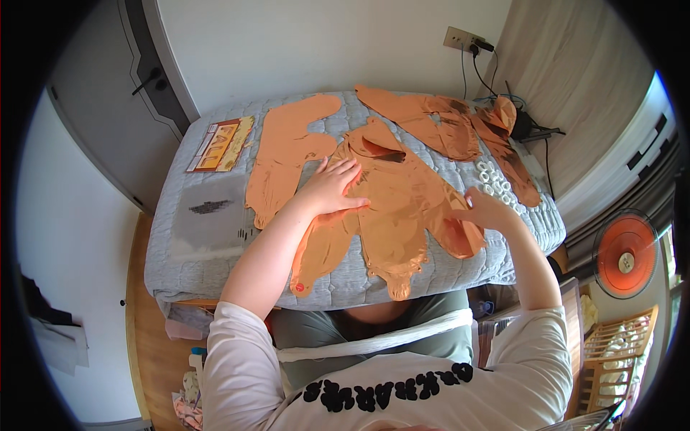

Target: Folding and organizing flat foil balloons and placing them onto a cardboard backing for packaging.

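Note:
A flat, uninflated copper-coloured foil balloon (392, 215) with several lobes lies in front of me on the bed. My left hand (334, 188) rests palm down on its upper left part, fingers spread. At the balloon's right edge, my right hand (485, 210) is bent, thumb and fingers at the foil; the lobe below it curls up, and some fingers are hidden. Beyond my left hand lies another flat foil balloon (287, 133), partly overlapped by the middle one. More crumpled copper foil balloons (449, 126) are spread at the back right.
White ring-shaped pieces (496, 183) lie in a pile right of my right hand. A printed card package (221, 145) and a clear plastic sheet or bag (208, 215) lie on the left of the bed (334, 284). Black cables (528, 126) hang behind; an orange fan (625, 255) stands right.

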### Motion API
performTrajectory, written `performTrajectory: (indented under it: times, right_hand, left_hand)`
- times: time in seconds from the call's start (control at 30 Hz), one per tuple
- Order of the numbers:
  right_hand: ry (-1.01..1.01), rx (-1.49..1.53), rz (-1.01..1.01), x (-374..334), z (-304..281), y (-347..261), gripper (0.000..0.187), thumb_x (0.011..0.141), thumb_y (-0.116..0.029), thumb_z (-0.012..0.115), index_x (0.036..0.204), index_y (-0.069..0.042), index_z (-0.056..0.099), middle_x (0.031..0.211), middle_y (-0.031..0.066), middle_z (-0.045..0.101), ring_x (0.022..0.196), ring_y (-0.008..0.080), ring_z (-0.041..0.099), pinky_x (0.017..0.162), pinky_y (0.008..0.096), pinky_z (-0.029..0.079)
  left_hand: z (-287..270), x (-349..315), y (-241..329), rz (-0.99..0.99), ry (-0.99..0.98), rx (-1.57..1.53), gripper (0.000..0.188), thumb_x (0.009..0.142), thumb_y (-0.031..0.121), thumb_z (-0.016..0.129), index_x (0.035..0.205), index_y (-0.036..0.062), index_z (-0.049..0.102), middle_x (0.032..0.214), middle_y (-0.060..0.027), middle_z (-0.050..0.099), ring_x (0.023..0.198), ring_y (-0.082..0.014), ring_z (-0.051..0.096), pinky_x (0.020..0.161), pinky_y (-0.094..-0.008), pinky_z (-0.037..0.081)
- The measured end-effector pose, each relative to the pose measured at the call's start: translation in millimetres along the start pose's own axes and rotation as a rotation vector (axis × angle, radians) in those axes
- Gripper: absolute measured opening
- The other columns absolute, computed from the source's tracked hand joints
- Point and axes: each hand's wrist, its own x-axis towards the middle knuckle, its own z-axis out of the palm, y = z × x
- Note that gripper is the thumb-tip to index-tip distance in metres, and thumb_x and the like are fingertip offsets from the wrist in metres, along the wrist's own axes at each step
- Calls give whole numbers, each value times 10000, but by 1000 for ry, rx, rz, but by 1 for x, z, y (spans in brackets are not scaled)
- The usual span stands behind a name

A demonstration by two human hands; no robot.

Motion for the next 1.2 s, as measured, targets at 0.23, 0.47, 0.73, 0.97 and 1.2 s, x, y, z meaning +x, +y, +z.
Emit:
performTrajectory:
  times: [0.23,0.47,0.73,0.97,1.2]
  right_hand:
    - [-283,1130,-69,-1,-1,25,336,939,-184,696,1217,3,671,1090,62,718,979,141,685,870,282,537]
    - [-384,1107,-339,22,8,-48,169,967,-171,649,964,-7,690,967,51,689,919,112,632,832,265,481]
    - [-323,565,-452,26,21,-89,243,1020,-313,607,963,-100,709,1056,64,674,1066,226,628,994,344,480]
    - [196,277,-634,80,35,-54,597,992,-355,636,1484,-55,476,1421,133,582,1403,291,460,1223,402,293]
    - [302,-58,-593,115,54,-56,812,982,-527,567,1568,-17,331,1633,176,331,1530,362,258,1252,494,214]
  left_hand:
    - [-1,3,3,4,-4,11,1024,833,709,639,1553,24,388,1639,-154,342,1542,-260,269,1270,-531,96]
    - [-5,2,8,-15,8,31,1081,809,759,631,1558,23,373,1631,-157,356,1528,-267,302,1273,-514,108]
    - [0,1,3,10,29,28,1074,805,763,636,1547,25,395,1635,-157,349,1530,-263,297,1270,-525,113]
    - [1,6,2,-1,6,0,1028,815,731,646,1527,21,433,1639,-151,344,1541,-264,271,1269,-534,101]
    - [2,2,0,4,32,-38,992,844,713,627,1534,29,425,1639,-152,342,1541,-265,269,1270,-533,90]
